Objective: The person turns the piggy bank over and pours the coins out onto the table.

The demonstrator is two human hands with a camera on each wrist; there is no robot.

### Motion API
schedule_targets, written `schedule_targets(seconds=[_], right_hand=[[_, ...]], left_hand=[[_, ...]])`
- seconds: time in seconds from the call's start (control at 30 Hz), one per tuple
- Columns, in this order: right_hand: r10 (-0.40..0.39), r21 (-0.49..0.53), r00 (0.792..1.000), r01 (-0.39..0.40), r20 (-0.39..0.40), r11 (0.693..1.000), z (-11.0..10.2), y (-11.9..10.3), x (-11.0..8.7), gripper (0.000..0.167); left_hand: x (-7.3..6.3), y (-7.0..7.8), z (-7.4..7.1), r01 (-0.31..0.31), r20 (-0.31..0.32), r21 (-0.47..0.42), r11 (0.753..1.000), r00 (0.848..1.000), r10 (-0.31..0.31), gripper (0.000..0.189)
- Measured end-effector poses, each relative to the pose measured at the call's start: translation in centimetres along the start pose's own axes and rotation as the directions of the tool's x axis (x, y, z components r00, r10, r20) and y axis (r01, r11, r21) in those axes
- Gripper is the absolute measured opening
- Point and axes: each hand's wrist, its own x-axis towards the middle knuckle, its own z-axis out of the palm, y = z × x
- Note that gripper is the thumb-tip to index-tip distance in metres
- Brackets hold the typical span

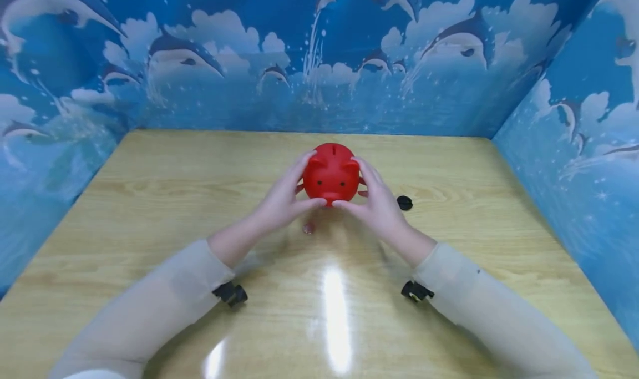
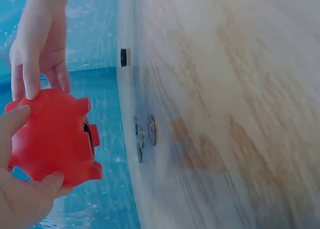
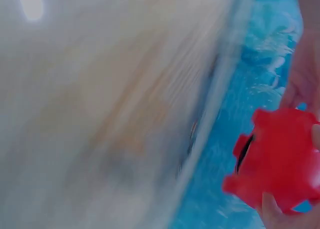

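Both hands hold a red piggy bank (image 1: 331,173) in the air above the table, its face toward me and the coin slot on top. My left hand (image 1: 289,193) grips its left side and my right hand (image 1: 374,198) its right side, thumbs near the snout. A dark round opening (image 2: 89,134) shows in its underside in the left wrist view. Several coins (image 2: 152,130) lie on the table below it; in the head view one coin (image 1: 308,227) shows, the others hidden. A black round plug (image 1: 405,202) lies right of the right hand.
The wood-grain table (image 1: 165,201) reflects bright light near its front. Blue dolphin-print sheeting (image 1: 224,90) stands along the back and both sides. Small black wrist cameras (image 1: 231,294) sit under both sleeves. The right wrist view is blurred.
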Motion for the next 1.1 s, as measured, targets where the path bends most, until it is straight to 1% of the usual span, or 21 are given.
schedule_targets(seconds=[0.03,0.1,0.17,0.27,0.33,0.4,0.57,0.63,0.7,0.73,0.77,0.83,0.87,0.9,0.93,1.0,1.07,1.1], right_hand=[[0.006,-0.006,1.000,-0.006,0.011,1.000,0.0,0.1,0.0,0.083],[0.014,-0.003,1.000,-0.014,0.024,1.000,0.1,0.2,-0.1,0.084],[0.035,0.006,0.999,-0.035,0.040,0.999,0.0,0.2,0.1,0.087],[0.091,0.014,0.993,-0.092,0.070,0.996,-0.3,0.0,0.2,0.091],[0.112,0.011,0.991,-0.113,0.079,0.994,-0.4,-0.2,0.2,0.092],[0.109,0.000,0.990,-0.110,0.087,0.994,-0.4,-0.2,0.2,0.092],[0.084,-0.036,0.988,-0.080,0.130,0.996,-0.3,0.1,0.2,0.093],[0.058,-0.057,0.991,-0.051,0.124,0.997,-0.4,0.2,0.1,0.093],[-0.004,-0.058,0.996,0.009,0.086,0.998,-0.6,-0.1,0.0,0.093],[-0.046,-0.050,0.997,0.049,0.057,0.998,-0.6,-0.2,0.0,0.092],[-0.094,-0.037,0.995,0.095,0.023,0.995,-0.8,-0.4,-0.1,0.092],[-0.162,0.003,0.986,0.162,-0.032,0.987,-0.9,-0.9,-0.1,0.091],[-0.169,0.032,0.985,0.170,-0.038,0.985,-1.0,-1.1,-0.1,0.090],[-0.158,0.059,0.987,0.159,-0.029,0.986,-1.0,-1.1,0.0,0.089],[-0.139,0.081,0.990,0.140,-0.008,0.987,-0.9,-1.0,0.1,0.088],[-0.069,0.086,0.996,0.064,0.056,0.994,-0.7,-0.8,0.2,0.087],[-0.009,0.076,0.994,0.000,0.108,0.997,-0.5,-0.4,0.3,0.086],[0.001,0.070,0.993,-0.009,0.117,0.998,-0.3,-0.2,0.3,0.087]], left_hand=[[-0.1,-0.2,0.2,0.008,0.002,-0.003,1.000,1.000,-0.008,0.086],[-0.3,-0.4,0.4,0.000,-0.003,0.009,1.000,1.000,0.000,0.086],[-0.2,-0.3,0.5,-0.014,-0.010,0.043,0.999,1.000,0.014,0.086],[-0.2,0.1,0.6,-0.020,-0.010,0.092,0.996,1.000,0.021,0.087],[-0.1,0.3,0.6,-0.017,-0.011,0.097,0.995,1.000,0.018,0.088],[-0.1,0.4,0.7,0.001,-0.016,0.091,0.996,1.000,0.000,0.091],[-0.3,0.0,1.0,0.092,-0.001,0.048,0.995,0.996,-0.092,0.092],[-0.4,-0.1,1.0,0.100,-0.004,0.028,0.995,0.995,-0.100,0.090],[-0.5,0.1,0.8,0.059,-0.039,0.030,0.998,0.998,-0.058,0.089],[-0.6,0.3,0.7,0.017,-0.066,0.034,0.999,0.998,-0.015,0.089],[-0.7,0.5,0.5,-0.033,-0.093,0.036,0.999,0.995,0.036,0.088],[-0.8,1.1,0.1,-0.117,-0.138,0.050,0.992,0.983,0.123,0.087],[-0.7,1.2,-0.1,-0.133,-0.146,0.035,0.991,0.980,0.136,0.086],[-0.6,1.3,-0.2,-0.131,-0.140,0.012,0.991,0.981,0.131,0.085],[-0.6,1.2,-0.2,-0.113,-0.124,-0.026,0.993,0.986,0.109,0.084],[-0.5,0.8,0.0,-0.021,-0.065,-0.096,0.995,0.998,0.015,0.083],[-0.5,0.2,0.2,0.065,-0.020,-0.140,0.988,0.997,-0.068,0.082],[-0.5,0.0,0.3,0.082,-0.010,-0.146,0.986,0.996,-0.084,0.084]])
